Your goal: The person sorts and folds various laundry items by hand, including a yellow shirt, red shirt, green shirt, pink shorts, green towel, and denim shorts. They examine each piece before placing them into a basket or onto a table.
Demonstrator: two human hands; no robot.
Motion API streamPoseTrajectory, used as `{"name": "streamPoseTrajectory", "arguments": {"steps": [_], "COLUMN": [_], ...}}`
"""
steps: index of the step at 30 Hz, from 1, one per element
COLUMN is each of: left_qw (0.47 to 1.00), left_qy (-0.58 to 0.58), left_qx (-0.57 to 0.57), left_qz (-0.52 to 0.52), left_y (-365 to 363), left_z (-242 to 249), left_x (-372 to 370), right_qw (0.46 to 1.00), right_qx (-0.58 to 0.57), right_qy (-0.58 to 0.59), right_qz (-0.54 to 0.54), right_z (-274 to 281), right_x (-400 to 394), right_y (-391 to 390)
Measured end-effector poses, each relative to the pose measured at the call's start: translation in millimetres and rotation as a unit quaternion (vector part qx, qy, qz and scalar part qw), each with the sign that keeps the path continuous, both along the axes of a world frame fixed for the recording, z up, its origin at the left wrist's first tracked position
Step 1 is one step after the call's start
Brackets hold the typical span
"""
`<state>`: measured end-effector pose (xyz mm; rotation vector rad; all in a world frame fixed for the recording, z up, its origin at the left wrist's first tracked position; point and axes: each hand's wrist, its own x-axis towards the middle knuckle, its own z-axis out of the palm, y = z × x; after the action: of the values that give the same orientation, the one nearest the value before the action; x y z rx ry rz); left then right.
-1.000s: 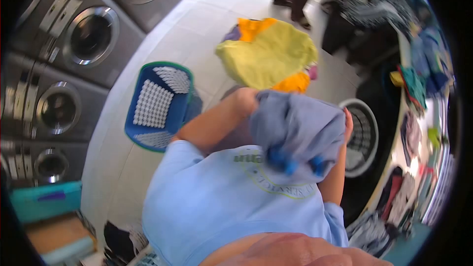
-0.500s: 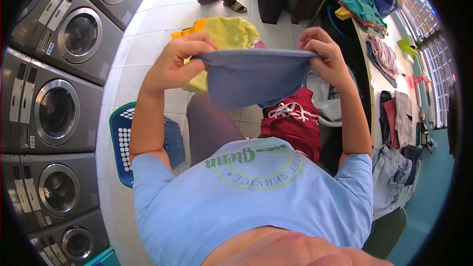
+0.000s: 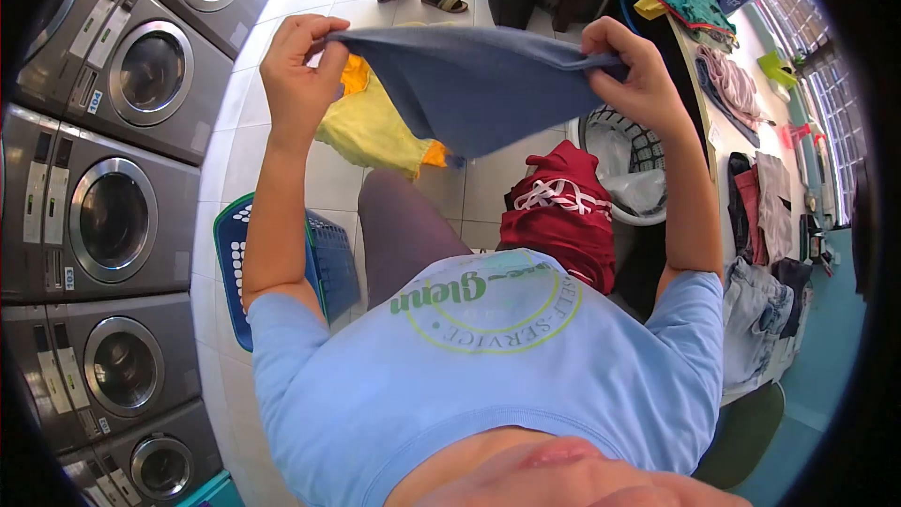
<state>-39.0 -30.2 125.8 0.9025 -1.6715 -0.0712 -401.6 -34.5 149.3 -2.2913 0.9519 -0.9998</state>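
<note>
A blue-grey cloth (image 3: 479,84) is stretched between my two raised hands, its lower part hanging to a point. My left hand (image 3: 305,75) pinches its left corner between thumb and fingers. At the other end, my right hand (image 3: 638,80) grips the bunched right corner. Beyond and below the cloth lies a yellow garment (image 3: 371,122) with orange parts, partly covered by the cloth in this view. Dark red clothing (image 3: 563,216) with white drawstrings rests over my right leg.
To my left stands a blue plastic basket (image 3: 333,263), with stacked dryers (image 3: 113,216) along that wall. A white basket (image 3: 648,216) holding clear plastic is at the right. Folded clothes (image 3: 760,310) lie along the table (image 3: 718,169). Another person's sandalled foot (image 3: 444,0) is ahead.
Both hands have moved up and apart, spreading the cloth wider. Its hanging part now falls to a point, and more of the red clothing and white basket shows.
</note>
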Motion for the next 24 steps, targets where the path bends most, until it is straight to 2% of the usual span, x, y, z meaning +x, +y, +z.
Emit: {"name": "streamPoseTrajectory", "arguments": {"steps": [1, 4, 6, 8, 10, 11, 13, 15, 16, 19, 20, 23, 24], "left_qw": [0.999, 0.981, 0.926, 0.83, 0.767, 0.732, 0.81, 0.877, 0.84, 0.798, 0.777, 0.787, 0.769], "left_qy": [0.016, 0.052, 0.152, 0.209, 0.191, 0.18, 0.176, 0.127, 0.217, 0.322, 0.324, 0.253, 0.277], "left_qx": [0.028, 0.144, 0.166, 0.196, 0.24, 0.261, 0.331, 0.365, 0.358, 0.271, 0.282, 0.226, 0.279], "left_qz": [-0.027, -0.121, -0.304, -0.479, -0.563, -0.603, -0.451, -0.284, -0.344, -0.431, -0.46, -0.515, -0.505], "left_y": [1.3, 6.9, 12.4, 11.6, 3.7, 1.9, -0.7, -9.0, -6.9, -1.8, -4.8, -11.6, -11.1], "left_z": [3.2, 12.2, 20.1, 20.7, 20.6, 20.1, 8.7, 7.7, 11.5, 20.3, 18.6, 8.8, 6.9], "left_x": [0.6, 3.9, -1.0, 3.7, 11.8, 15.4, 20.3, 20.0, 23.7, 28.2, 33.6, 24.5, 29.7], "right_qw": [0.992, 0.972, 0.935, 0.941, 0.946, 0.971, 0.967, 0.975, 0.978, 0.999, 0.999, 0.986, 0.984], "right_qx": [-0.076, -0.197, -0.323, -0.304, -0.295, -0.185, 0.043, 0.061, 0.071, 0.006, -0.003, 0.02, -0.006], "right_qy": [0.085, 0.05, 0.033, -0.001, -0.036, -0.11, -0.249, -0.212, -0.194, -0.048, -0.021, -0.045, -0.05], "right_qz": [-0.046, -0.117, -0.142, -0.146, -0.133, -0.102, -0.036, -0.024, -0.018, -0.011, -0.044, -0.157, -0.171], "right_z": [1.0, -7.2, -12.0, -14.1, -13.8, -13.6, -13.1, -6.6, -4.3, -9.5, -11.8, -10.4, -9.5], "right_x": [2.4, 2.9, -2.9, -8.5, -8.0, -5.5, 0.2, 4.5, 5.3, 0.1, 3.4, 7.9, 8.3], "right_y": [-1.6, -11.3, -28.0, -36.3, -41.4, -40.4, -35.6, -25.5, -23.1, -24.6, -22.4, -13.9, -14.5]}}
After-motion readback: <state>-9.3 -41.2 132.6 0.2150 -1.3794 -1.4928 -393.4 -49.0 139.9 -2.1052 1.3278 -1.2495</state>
